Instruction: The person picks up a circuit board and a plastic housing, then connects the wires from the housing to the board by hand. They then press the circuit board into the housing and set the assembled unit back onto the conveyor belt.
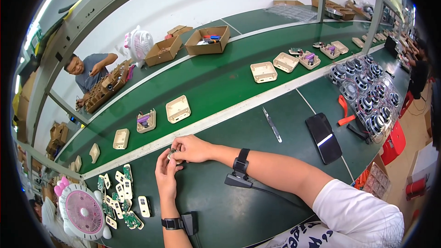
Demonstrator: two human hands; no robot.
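Jointly pinched a small part (pixel 172 152) between left hand (pixel 166 174) and right hand (pixel 195 148).
Couldn't tell its long axis.

A black phone (pixel 324 138) lies on the green worktop (pixel 220 216) near clustered round speakers (pixel 366 105). A pink-and-white fan (pixel 84 212) stands at the left. Past the green belt (pixel 220 94), two open cardboard boxes (pixel 209 49) sit near another fan (pixel 139 45).

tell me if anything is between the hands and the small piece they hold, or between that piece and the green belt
Nothing visible separates the left hand and right hand from the small piece held between them. Between it and the green belt, the pale rail runs just beyond the hands.
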